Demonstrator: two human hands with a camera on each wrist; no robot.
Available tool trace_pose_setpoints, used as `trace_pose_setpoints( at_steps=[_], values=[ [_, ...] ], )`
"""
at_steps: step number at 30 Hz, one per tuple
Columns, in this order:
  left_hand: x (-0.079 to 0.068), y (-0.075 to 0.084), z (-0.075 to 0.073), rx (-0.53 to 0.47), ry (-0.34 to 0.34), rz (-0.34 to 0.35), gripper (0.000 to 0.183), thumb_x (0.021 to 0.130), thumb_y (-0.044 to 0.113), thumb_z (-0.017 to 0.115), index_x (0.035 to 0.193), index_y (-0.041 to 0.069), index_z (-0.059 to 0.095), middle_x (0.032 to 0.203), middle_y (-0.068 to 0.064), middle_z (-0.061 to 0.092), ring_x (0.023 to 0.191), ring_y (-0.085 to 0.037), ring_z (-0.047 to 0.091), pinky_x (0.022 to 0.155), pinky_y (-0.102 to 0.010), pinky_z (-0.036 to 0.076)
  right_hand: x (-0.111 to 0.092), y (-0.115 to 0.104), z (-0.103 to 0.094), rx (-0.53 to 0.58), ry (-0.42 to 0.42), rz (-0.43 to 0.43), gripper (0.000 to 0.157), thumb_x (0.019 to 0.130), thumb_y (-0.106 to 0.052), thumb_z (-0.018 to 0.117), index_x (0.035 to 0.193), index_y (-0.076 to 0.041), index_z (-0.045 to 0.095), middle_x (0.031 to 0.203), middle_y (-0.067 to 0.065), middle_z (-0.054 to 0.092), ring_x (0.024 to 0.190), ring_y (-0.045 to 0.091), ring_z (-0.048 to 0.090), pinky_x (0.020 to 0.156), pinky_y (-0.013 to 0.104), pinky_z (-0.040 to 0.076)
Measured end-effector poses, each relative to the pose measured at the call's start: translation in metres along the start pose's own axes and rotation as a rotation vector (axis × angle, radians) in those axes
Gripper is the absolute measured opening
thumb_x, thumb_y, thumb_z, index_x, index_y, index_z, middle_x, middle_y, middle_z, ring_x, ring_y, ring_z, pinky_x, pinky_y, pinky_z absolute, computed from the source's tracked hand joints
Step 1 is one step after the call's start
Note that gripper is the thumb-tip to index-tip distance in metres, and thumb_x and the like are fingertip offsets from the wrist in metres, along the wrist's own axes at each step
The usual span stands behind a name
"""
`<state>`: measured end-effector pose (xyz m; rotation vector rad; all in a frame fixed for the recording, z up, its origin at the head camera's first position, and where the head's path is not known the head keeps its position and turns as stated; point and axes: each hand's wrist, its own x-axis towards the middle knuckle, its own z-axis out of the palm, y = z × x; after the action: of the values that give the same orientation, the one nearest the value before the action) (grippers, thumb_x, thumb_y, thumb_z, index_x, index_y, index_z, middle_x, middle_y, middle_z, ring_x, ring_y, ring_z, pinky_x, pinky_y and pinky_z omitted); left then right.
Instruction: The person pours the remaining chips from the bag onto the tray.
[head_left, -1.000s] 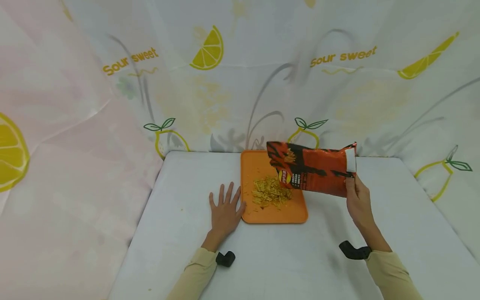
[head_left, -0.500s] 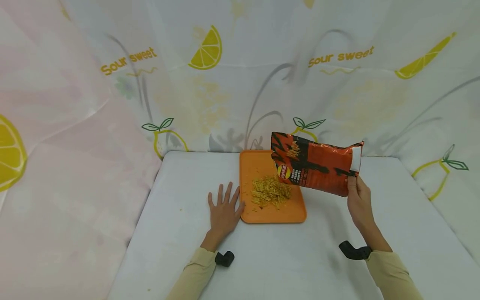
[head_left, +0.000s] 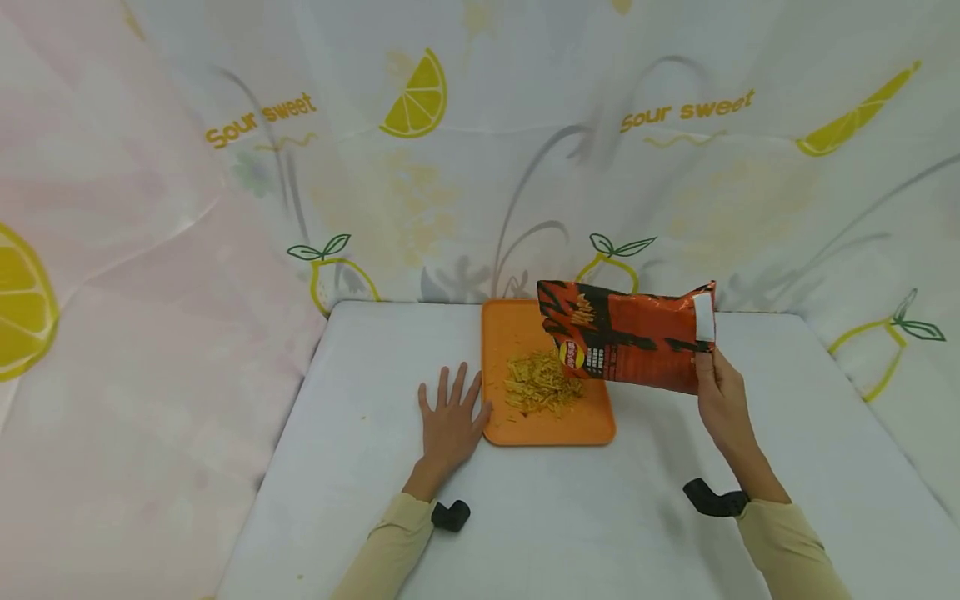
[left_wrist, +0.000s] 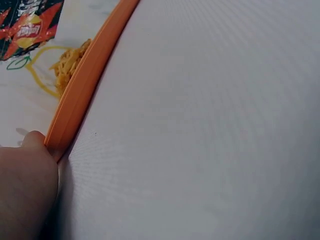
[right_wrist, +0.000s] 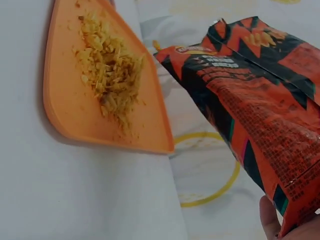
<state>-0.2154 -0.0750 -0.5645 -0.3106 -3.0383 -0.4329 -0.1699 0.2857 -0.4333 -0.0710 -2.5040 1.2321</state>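
A red-and-black chip bag (head_left: 626, 337) is held on its side, its left end above the orange tray (head_left: 551, 432). My right hand (head_left: 726, 408) grips the bag by its lower right corner. In the right wrist view the bag (right_wrist: 260, 95) slants down toward the tray, and a small yellow piece (right_wrist: 156, 45) shows at its lower end. A heap of yellow snack sticks (head_left: 542, 383) lies on the tray. My left hand (head_left: 450, 429) rests on the table with spread fingers, its thumb at the tray's left rim.
The tray stands on a white-covered table (head_left: 555, 517), near its back edge. A few tiny crumbs lie on the cover at the left. Behind hangs a pale curtain (head_left: 480, 183) with lemon prints.
The bag's left end rises, then dips again toward the tray, as my right hand tilts it. The left hand and the tray stay in place; the heap looks the same.
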Motion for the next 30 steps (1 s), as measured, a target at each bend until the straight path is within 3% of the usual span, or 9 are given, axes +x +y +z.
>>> trace_pose_setpoints(
  at_steps=[3,6,8,14,17,20,24,30],
  values=[
    [0.0,0.0,0.002,0.011,0.003,-0.002,0.063,0.107,0.054,0.039,0.164,0.029,0.028,0.175,-0.001,0.017,0.163,-0.034,0.011,0.124,-0.069,0.008,0.001,0.0,-0.001,0.017,0.015,0.01,0.046,0.114,-0.03,0.03,0.142,0.0,0.05,0.119,-0.013,0.057,0.105,-0.013,0.044,0.087,0.008,0.034],
    [0.0,0.0,0.003,0.018,0.004,-0.005,0.063,0.107,0.055,0.039,0.164,0.029,0.028,0.175,-0.001,0.017,0.163,-0.034,0.011,0.125,-0.068,0.008,0.001,0.001,-0.003,-0.022,-0.001,-0.003,0.045,0.114,-0.03,0.03,0.137,0.002,0.051,0.12,0.004,0.06,0.103,-0.014,0.042,0.087,0.011,0.034],
    [0.001,0.0,0.003,0.019,0.0,-0.003,0.064,0.107,0.055,0.038,0.164,0.029,0.027,0.175,-0.001,0.016,0.163,-0.033,0.01,0.125,-0.068,0.008,0.001,0.001,-0.004,-0.036,-0.001,0.001,0.044,0.114,-0.031,0.03,0.135,0.002,0.051,0.12,0.009,0.06,0.102,-0.014,0.041,0.087,0.012,0.034],
    [0.0,-0.001,0.004,0.016,0.015,0.003,0.063,0.107,0.056,0.036,0.164,0.029,0.027,0.175,-0.001,0.017,0.163,-0.034,0.011,0.125,-0.069,0.009,0.003,0.001,-0.005,0.092,0.067,0.049,0.036,0.113,-0.033,0.031,0.125,-0.009,0.056,0.105,-0.025,0.052,0.098,-0.005,0.047,0.083,0.01,0.037],
    [0.0,-0.002,0.004,0.007,0.027,0.006,0.063,0.107,0.055,0.037,0.164,0.028,0.028,0.175,-0.001,0.017,0.163,-0.034,0.011,0.124,-0.069,0.009,0.001,0.003,-0.004,0.054,0.009,0.056,0.042,0.114,-0.034,0.029,0.134,-0.007,0.054,0.114,-0.009,0.058,0.099,-0.007,0.044,0.084,0.011,0.037],
    [0.0,-0.001,0.003,-0.011,0.023,0.009,0.062,0.107,0.054,0.038,0.163,0.028,0.029,0.175,-0.002,0.018,0.163,-0.035,0.012,0.124,-0.069,0.009,-0.002,0.009,-0.004,0.005,-0.049,0.085,0.052,0.114,-0.036,0.027,0.147,-0.001,0.045,0.12,-0.011,0.056,0.104,-0.011,0.042,0.087,0.01,0.035],
    [0.001,-0.001,0.003,-0.014,0.006,0.004,0.063,0.107,0.054,0.037,0.164,0.028,0.028,0.175,-0.001,0.017,0.163,-0.034,0.01,0.124,-0.069,0.007,-0.006,0.015,-0.003,0.097,-0.05,0.136,0.054,0.113,-0.04,0.025,0.151,-0.006,0.043,0.113,-0.032,0.049,0.104,-0.007,0.047,0.085,0.006,0.039],
    [0.0,0.0,0.003,-0.018,0.016,0.004,0.062,0.108,0.053,0.038,0.163,0.028,0.03,0.175,-0.002,0.018,0.163,-0.034,0.011,0.125,-0.069,0.007,-0.01,0.026,-0.001,0.303,-0.066,0.172,0.05,0.111,-0.048,0.027,0.15,-0.02,0.044,0.12,-0.027,0.053,0.107,-0.003,0.05,0.084,0.004,0.045]
  ],
)
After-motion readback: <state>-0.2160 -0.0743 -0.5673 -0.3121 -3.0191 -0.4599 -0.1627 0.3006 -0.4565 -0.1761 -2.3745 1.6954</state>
